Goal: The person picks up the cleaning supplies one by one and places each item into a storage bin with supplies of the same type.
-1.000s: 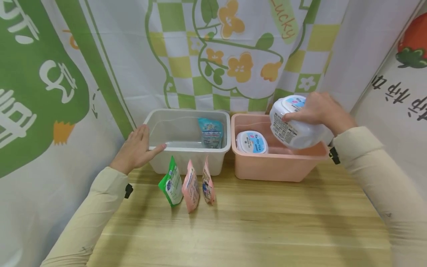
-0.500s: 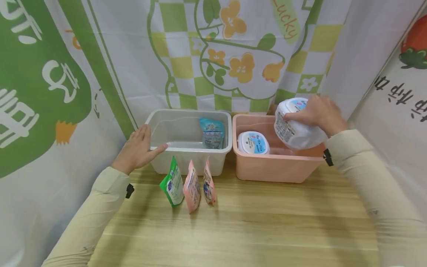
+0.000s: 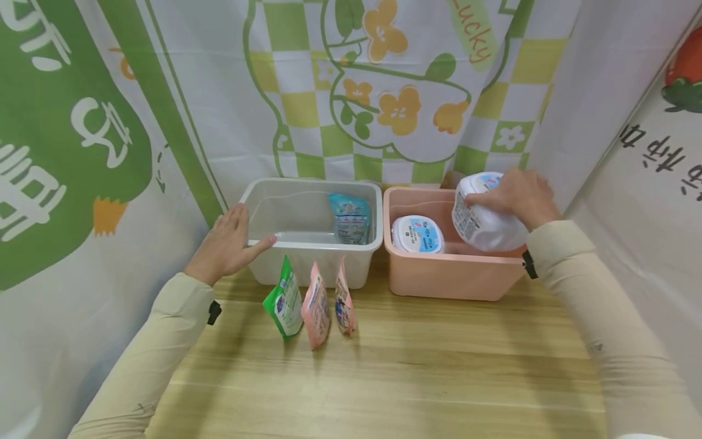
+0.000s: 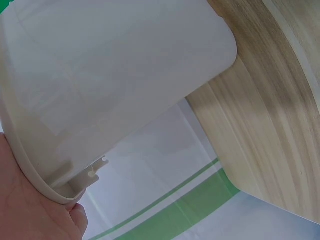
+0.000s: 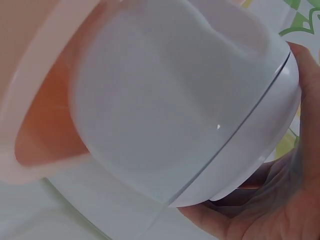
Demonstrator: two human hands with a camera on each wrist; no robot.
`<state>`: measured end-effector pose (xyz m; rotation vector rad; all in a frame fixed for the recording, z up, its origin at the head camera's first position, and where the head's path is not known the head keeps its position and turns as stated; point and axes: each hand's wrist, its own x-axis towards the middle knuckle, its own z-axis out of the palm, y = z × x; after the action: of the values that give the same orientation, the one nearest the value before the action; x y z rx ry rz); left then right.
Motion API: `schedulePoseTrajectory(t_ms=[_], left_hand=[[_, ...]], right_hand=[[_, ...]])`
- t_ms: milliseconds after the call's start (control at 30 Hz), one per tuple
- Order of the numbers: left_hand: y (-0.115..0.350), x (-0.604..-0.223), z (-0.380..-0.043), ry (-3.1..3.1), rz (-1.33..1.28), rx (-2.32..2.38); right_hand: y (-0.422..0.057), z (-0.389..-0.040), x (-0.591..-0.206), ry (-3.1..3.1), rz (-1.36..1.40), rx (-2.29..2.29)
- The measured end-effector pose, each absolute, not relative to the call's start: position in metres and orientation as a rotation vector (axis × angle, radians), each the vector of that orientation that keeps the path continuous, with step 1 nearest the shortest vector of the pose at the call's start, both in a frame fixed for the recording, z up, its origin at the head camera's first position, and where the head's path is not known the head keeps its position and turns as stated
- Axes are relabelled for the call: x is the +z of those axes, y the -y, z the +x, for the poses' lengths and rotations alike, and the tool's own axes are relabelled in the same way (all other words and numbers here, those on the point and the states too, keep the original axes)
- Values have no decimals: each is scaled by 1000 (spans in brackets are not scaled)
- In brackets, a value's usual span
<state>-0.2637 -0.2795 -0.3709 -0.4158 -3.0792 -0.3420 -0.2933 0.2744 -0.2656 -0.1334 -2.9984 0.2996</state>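
My right hand (image 3: 523, 198) grips a white plastic tub (image 3: 488, 225) by its lid, thumb on the near side. The tub is tilted and partly inside the right half of the pink bin (image 3: 455, 277); in the right wrist view its rounded white body (image 5: 165, 105) overlaps the bin's rim. A second white tub (image 3: 418, 235) with a blue label sits at the bin's left end. My left hand (image 3: 222, 244) rests on the front left corner of the light grey bin (image 3: 307, 261), fingers straight and thumb along the rim. A blue pouch (image 3: 351, 219) stands inside that bin's right end.
In front of the grey bin, a green pouch (image 3: 286, 302), a pink pouch (image 3: 315, 311) and another pink pouch (image 3: 343, 302) stand upright in a row on the wooden table (image 3: 384, 384). A printed curtain (image 3: 307, 79) hangs close behind both bins.
My right hand has lowered the white tub deeper into the pink bin, with the forearm swinging left. The left hand has stayed on the grey bin.
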Motion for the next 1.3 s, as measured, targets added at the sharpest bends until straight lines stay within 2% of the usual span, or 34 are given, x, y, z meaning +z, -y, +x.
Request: schedulePoseTrajectory(t_ms=[1100,1300], left_hand=[[281,-372,-261,3096,-386,-354],[281,-372,-264,3089,-393,-349]], right_hand=[[-267,-306,-327,3031,-132,225],[-269,-304,-335,2989,-114,332]])
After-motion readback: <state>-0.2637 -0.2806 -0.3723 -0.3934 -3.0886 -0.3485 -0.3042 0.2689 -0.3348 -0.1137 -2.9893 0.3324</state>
